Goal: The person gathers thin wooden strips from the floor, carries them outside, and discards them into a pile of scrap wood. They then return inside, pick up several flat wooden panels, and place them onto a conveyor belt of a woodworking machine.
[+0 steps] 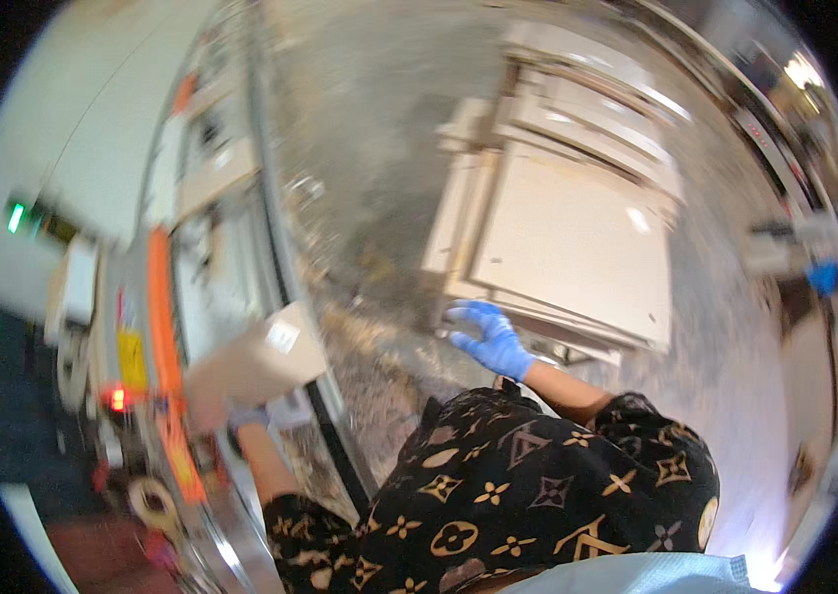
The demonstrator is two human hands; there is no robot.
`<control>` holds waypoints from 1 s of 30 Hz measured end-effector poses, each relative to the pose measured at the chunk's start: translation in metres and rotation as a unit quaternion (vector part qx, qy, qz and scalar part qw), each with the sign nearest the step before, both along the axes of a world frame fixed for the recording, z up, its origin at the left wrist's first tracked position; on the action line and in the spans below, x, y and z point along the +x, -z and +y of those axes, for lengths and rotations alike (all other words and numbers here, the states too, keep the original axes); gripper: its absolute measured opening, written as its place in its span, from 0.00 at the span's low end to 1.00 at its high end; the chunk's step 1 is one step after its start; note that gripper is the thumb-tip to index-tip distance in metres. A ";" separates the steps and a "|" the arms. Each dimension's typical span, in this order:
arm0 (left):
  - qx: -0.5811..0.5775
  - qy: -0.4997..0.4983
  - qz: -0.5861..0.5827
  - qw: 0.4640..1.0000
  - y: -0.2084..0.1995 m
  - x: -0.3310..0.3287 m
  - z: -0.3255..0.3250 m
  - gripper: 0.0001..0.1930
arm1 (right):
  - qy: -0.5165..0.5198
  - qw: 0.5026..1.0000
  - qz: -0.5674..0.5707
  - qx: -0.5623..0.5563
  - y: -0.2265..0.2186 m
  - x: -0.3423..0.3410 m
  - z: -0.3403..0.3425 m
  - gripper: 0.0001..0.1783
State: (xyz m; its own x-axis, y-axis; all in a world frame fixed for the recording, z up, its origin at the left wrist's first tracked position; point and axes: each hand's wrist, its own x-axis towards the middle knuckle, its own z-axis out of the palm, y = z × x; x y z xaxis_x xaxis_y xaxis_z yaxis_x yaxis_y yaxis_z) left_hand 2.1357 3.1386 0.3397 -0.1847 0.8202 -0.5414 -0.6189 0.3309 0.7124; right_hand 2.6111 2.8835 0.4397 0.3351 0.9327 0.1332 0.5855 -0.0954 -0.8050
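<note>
At the left, a light tan board [262, 361] with a white label lies askew across the machine's edge, partly blurred. My left hand [247, 414], in a glove, grips its near edge; most of the fingers are hidden by the board and blur. My right hand [491, 340], in a blue glove, is open with its fingers apart and nothing in them. It reaches toward the near left corner of a stack of large pale boards [573, 243]. Whether its fingertips touch the stack, I cannot tell.
The machine has an orange strip [160, 307] and a dark-edged rail [275, 223] along my left. Another tan board [218, 180] rests farther along it. A roll of tape [153, 503] sits low at the left. Grey concrete floor [369, 129] separates machine and stack.
</note>
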 end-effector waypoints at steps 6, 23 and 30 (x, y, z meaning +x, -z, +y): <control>-0.046 -0.071 0.080 0.993 0.005 0.018 0.020 0.25 | 0.129 0.992 0.013 0.002 0.002 0.083 -0.065 0.22; 0.056 -0.102 0.126 0.985 -0.027 0.273 -0.093 0.31 | 0.534 0.842 0.078 0.023 0.076 0.629 -0.039 0.41; 0.003 -0.124 0.155 0.980 -0.051 0.321 -0.138 0.31 | 0.460 0.788 0.407 0.044 0.092 0.707 -0.003 0.18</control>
State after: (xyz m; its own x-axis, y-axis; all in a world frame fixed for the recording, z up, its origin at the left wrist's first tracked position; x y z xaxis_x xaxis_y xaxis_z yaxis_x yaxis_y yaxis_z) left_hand 2.4563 3.0005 0.3907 -0.5334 0.7327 -0.4228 -0.4328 0.1930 0.8806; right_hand 3.3184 2.8806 0.3473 0.8725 0.2436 -0.4236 -0.4116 -0.1007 -0.9058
